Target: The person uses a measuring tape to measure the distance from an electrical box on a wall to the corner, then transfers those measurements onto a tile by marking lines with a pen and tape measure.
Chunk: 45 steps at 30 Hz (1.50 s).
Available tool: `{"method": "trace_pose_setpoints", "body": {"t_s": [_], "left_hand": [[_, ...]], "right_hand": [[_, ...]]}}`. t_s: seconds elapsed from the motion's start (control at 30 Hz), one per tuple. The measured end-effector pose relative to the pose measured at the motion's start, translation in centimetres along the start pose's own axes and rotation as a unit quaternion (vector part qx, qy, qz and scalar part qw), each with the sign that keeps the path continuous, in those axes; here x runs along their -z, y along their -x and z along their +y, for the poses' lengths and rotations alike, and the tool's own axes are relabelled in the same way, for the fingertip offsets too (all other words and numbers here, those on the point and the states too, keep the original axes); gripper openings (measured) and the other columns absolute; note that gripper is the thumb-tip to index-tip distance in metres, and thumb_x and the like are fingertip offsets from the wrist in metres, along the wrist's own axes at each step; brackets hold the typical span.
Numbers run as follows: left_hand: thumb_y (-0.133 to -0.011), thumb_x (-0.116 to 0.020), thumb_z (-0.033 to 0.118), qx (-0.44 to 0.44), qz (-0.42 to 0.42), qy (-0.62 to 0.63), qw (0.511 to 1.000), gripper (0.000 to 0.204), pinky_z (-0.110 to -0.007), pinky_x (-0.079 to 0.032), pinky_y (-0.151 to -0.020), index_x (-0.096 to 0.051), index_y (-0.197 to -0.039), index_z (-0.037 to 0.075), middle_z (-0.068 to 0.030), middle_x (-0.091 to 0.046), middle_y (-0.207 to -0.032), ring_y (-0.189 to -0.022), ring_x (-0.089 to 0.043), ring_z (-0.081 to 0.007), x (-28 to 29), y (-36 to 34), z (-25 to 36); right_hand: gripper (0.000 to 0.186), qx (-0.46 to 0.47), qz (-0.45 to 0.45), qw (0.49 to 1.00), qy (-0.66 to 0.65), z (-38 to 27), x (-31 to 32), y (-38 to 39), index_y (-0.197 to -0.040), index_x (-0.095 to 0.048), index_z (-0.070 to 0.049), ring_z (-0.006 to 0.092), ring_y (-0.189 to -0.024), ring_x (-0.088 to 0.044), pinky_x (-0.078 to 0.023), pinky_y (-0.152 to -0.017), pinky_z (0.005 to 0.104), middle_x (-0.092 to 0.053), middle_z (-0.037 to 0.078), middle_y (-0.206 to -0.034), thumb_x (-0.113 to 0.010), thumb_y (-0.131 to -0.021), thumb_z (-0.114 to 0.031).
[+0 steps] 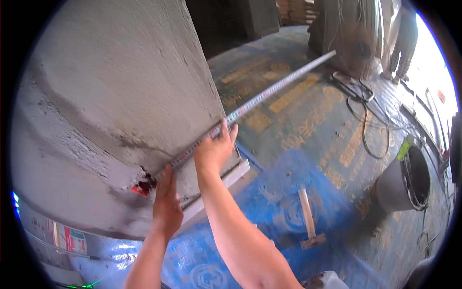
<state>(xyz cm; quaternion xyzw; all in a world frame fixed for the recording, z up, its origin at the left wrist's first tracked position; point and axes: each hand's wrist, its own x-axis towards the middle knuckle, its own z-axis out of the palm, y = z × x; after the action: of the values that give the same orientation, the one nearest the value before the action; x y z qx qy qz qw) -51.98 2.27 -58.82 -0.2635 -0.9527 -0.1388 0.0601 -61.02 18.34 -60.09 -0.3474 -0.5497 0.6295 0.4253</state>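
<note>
A long silver measuring strip (pixel 279 84) with printed markings lies slanted across the grey plastered wall (pixel 110 62) and sticks out past its corner. My right hand (pixel 214 151) holds it near that corner, with fingertips on the strip. My left hand (pixel 167 202) is lower and further left, fingers stretched out and pressed against the strip and wall near its lower end. Just left of those fingertips is a rough dark hole with a red fitting (pixel 140 188). A pale ledge (pixel 231 179) runs along the wall's lower edge.
Blue sheeting (pixel 269 178) covers part of the marked floor (pixel 298 125). On it lies a wooden-handled tool (pixel 306 212). A grey bucket (pixel 390 188) with a green-handled tool stands right, near loops of cable (pixel 365 139). Another person's legs (pixel 402 48) are at back right.
</note>
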Motion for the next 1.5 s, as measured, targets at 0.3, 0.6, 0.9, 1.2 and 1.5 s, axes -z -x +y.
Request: {"method": "trace_pose_setpoints", "body": {"t_s": [0.3, 0.6, 0.9, 1.2, 1.5], "left_hand": [[-0.082, -0.045, -0.011, -0.013, 0.007, 0.003, 1.0, 0.067, -0.043, -0.021, -0.119, -0.029, -0.147, -0.008, -0.0155, -0.018, -0.16, -0.147, -0.022, -0.033, -1.1, 0.4, -0.4], [-0.081, -0.046, -0.012, 0.0, 0.003, 0.017, 1.0, 0.069, -0.042, -0.024, -0.119, -0.03, -0.147, -0.006, -0.0133, -0.018, -0.161, -0.146, -0.023, -0.0318, -0.2, 0.0, 0.0], [-0.07, -0.047, -0.015, -0.062, 0.067, 0.036, 0.995, 0.078, -0.042, -0.024, -0.119, -0.033, -0.146, -0.006, -0.0169, -0.026, -0.157, -0.145, -0.027, -0.0326, -2.4, -0.1, -1.6], [-0.073, -0.048, -0.013, -0.076, 0.09, 0.034, 0.992, 0.068, -0.046, -0.027, -0.116, -0.039, -0.14, -0.01, -0.0177, -0.025, -0.157, -0.144, -0.028, -0.0336, -1.4, 0.9, -2.8], [-0.072, -0.049, -0.015, -0.089, 0.112, 0.028, 0.989, 0.065, -0.043, -0.03, -0.116, -0.043, -0.137, -0.011, -0.0193, -0.029, -0.155, -0.143, -0.03, -0.0327, -1.9, 0.5, -2.4]], "right_hand": [[0.054, -0.033, -0.047, 0.998, -0.005, -0.7, 1.1, 0.0, -0.132, -0.057, -0.001, 0.0338, -0.129, -0.05, -0.041, -0.105, 0.0349, -0.05, 0.02, -0.143, -0.049, -0.078, 0.004], [0.056, -0.032, -0.032, 0.999, 0.023, -0.3, 0.4, 0.0, -0.133, -0.057, -0.002, 0.0306, -0.116, -0.062, -0.045, -0.096, 0.0316, -0.062, 0.019, -0.128, -0.05, -0.078, 0.004], [0.046, -0.008, -0.051, 0.998, -0.044, 1.2, 0.1, -1.2, -0.132, -0.059, -0.001, 0.0191, -0.091, -0.063, -0.048, -0.082, 0.0301, -0.07, 0.014, -0.114, -0.054, -0.086, 0.003], [0.046, -0.046, -0.093, 0.994, -0.034, 1.5, 0.0, -0.5, -0.134, -0.054, 0.004, 0.0243, -0.109, -0.064, -0.048, -0.091, 0.0307, -0.062, 0.019, -0.13, -0.053, -0.088, 0.001], [0.052, -0.063, -0.111, 0.991, -0.039, -0.7, 1.1, -0.3, -0.137, -0.051, 0.006, 0.0208, -0.107, -0.063, -0.047, -0.088, 0.0269, -0.06, 0.017, -0.132, -0.051, -0.085, 0.001]]}}
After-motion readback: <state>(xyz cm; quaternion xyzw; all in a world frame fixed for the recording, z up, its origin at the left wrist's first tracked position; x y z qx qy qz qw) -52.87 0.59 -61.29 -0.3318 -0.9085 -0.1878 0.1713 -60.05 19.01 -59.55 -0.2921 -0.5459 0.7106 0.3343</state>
